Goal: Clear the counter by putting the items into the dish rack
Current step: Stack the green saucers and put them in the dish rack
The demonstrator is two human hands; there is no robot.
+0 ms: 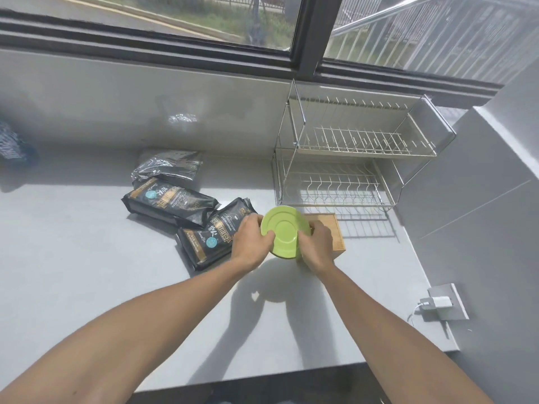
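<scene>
Now the green plate sits tilted between left hand and right hand, both gripping its rim.

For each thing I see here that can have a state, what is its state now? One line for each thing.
green plate: lifted off the counter, tilted, held by both hands
left hand: grips the plate's left edge
right hand: grips the plate's right edge
dish rack: standing, both tiers hold nothing
coffee bags: three, lying flat on the counter, closed
wooden box: on the counter before the rack, partly hidden by the plate
charger: plugged into the wall socket
</scene>
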